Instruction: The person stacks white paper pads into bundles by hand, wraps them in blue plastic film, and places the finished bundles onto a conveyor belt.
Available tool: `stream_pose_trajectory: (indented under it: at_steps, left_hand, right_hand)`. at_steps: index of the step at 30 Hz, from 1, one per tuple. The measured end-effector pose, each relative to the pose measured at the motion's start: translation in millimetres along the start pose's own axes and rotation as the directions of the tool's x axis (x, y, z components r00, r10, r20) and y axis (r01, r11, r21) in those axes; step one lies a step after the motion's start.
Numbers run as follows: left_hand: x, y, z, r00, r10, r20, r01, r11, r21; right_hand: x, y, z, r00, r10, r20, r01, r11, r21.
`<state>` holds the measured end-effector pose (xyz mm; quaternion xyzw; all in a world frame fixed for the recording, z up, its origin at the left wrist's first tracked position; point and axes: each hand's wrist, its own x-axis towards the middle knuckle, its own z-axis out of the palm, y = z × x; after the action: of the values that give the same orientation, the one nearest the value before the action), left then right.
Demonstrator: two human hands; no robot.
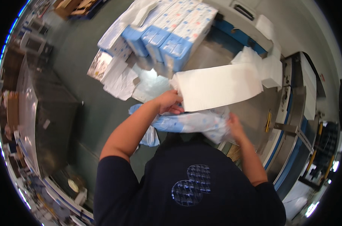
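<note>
A long white stack of folded tissue paper [220,88] lies on the metal worktop in front of me. My left hand [170,102] is at its left end, the fingers curled round the near corner. Between the stack and my body is a crumpled, printed plastic bag [189,122], blue at its left part and clear with small spots toward the right. My right hand [235,129], somewhat blurred, is closed on the right end of this bag. Part of its grip is hidden by the film.
Several filled blue-and-white packs [174,47] stand in rows at the far side. Loose bags [120,79] lie left of them. White paper pieces [270,69] sit by the machine at right, near a metal rail [287,128]. A large grey bin [50,116] stands on the left.
</note>
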<state>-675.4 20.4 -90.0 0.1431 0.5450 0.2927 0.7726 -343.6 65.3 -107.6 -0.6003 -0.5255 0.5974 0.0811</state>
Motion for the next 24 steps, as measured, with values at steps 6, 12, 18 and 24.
stream_pose_trajectory:
  at_steps: [6, 12, 18, 24]
  left_hand:
    - [7.9, -2.3, -5.6, 0.997, 0.005, -0.074, 0.003, 0.993, 0.114]
    - [10.7, -15.3, 0.3, 0.97, 0.063, -0.233, -0.054, 0.998, 0.043]
    - [20.4, -26.7, -1.9, 0.952, 0.132, -0.275, -0.139, 0.99, -0.006]
    - [29.1, -34.1, -5.8, 0.918, 0.203, -0.342, -0.196, 0.979, 0.054]
  right_hand:
    - [-33.9, -48.2, 126.1, 0.295, -0.284, 0.912, 0.793, 0.605, -0.068]
    - [-65.9, -100.5, 193.0, -0.055, 0.037, 0.998, 0.978, 0.204, 0.046]
    - [-43.6, -76.5, 201.7, 0.391, 0.053, 0.919, 0.838, 0.392, -0.379]
    - [-30.6, -159.0, 162.0, 0.495, 0.05, 0.867, 0.843, 0.213, -0.493]
